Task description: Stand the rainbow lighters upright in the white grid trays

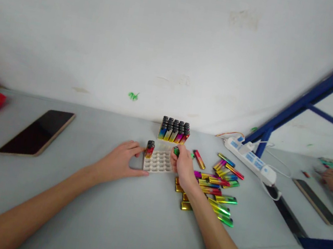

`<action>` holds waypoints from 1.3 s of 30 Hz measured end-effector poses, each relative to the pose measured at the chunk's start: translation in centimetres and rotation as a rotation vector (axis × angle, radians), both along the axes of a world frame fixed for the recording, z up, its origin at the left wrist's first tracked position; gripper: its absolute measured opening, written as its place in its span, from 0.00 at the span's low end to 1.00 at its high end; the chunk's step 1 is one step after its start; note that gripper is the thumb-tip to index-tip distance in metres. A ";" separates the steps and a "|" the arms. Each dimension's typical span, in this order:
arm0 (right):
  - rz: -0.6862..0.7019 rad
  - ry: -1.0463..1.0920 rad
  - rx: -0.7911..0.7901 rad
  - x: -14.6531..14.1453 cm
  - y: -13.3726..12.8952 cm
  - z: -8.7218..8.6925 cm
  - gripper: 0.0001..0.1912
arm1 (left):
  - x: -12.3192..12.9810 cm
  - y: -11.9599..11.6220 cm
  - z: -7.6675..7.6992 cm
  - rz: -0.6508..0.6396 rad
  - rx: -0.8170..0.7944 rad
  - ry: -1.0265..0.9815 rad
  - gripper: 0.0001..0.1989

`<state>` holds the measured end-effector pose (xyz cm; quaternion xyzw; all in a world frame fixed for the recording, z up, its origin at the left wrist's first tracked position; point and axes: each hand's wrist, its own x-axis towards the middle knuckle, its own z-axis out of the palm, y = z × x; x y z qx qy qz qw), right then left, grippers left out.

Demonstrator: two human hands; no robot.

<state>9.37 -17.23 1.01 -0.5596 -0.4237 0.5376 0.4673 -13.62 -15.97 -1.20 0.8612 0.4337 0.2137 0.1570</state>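
Across a smooth grey tabletop [106, 224] backed by a scuffed white wall [130, 34], we have our left hand [121, 159] open, thumb and fingers apart at the left edge of a pale, shallow pocketed tray [157, 164]. Red-and-gold, black-topped lighters [149, 150] stand in its far left corner. Over its right side, our right hand [184, 164] curls closed, gripping a mostly hidden green-and-black lighter [176, 151]. Behind, a block of multicoloured lighters [174, 131] stands upright; rightward, loose metallic multicoloured lighters [219, 208] sprawl. Beyond them we see a white plastic power strip [245, 155] beside a blue metal frame [303, 100].
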 end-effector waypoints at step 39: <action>0.280 -0.726 0.693 0.6 -1.6 0.3 0.16 | 0.1 -0.3 0.2 -0.006 -0.011 -0.023 0.29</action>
